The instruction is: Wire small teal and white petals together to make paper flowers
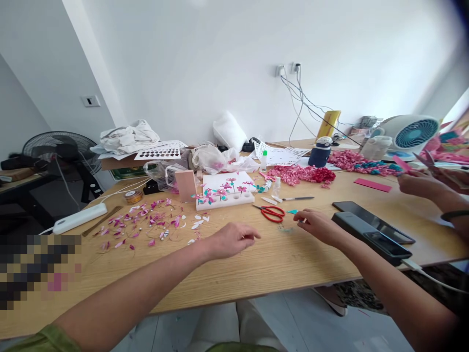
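My left hand (234, 240) hovers over the front of the wooden table (256, 269), thumb and fingers drawn together; anything between them is too small to make out. To its right, my right hand (317, 227) reaches down with bent, closed fingertips beside a small teal piece (292, 211). What those fingertips hold, if anything, cannot be made out. Red-handled scissors (271, 213) lie just left of that hand. Behind my left hand, pink and teal flowers (221, 192) stand in a white holder with holes (227, 203).
Loose pink petals (150, 220) lie at left, near a wire spool (133, 196) and power strip (79, 218). A power bank (370, 237) and phone (377, 222) lie beside my right forearm. At right, another person's hands (421, 186) hold scissors (427, 160) and pink material.
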The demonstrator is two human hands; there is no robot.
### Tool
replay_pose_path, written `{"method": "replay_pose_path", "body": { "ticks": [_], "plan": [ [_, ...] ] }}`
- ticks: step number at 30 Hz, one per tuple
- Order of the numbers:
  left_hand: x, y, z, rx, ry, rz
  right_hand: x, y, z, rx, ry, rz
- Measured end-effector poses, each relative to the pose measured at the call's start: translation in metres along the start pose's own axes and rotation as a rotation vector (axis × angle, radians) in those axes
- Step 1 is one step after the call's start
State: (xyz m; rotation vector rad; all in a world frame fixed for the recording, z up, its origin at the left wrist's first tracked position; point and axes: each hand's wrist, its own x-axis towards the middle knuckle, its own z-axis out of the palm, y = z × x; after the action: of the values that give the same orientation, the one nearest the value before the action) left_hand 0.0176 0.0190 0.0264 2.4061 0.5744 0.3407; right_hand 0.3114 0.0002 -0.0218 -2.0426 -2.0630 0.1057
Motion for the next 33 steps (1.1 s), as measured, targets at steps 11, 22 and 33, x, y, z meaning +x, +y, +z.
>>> {"method": "replay_pose_path", "body": {
  "ticks": [11, 22, 33],
  "plan": [
    [0.045, -0.005, 0.011, -1.014, 0.255, -0.110, -0.019, -0.086, -0.085, 0.087, -0.058, -0.299],
    [0.028, 0.006, 0.016, -1.485, -0.160, -0.082, -0.020, -0.117, -0.104, 0.281, -0.069, -0.330],
    [0.013, 0.004, 0.015, -1.371, -0.025, -0.128, -0.016, -0.115, -0.100, 0.273, -0.018, -0.280]
  ]
}}
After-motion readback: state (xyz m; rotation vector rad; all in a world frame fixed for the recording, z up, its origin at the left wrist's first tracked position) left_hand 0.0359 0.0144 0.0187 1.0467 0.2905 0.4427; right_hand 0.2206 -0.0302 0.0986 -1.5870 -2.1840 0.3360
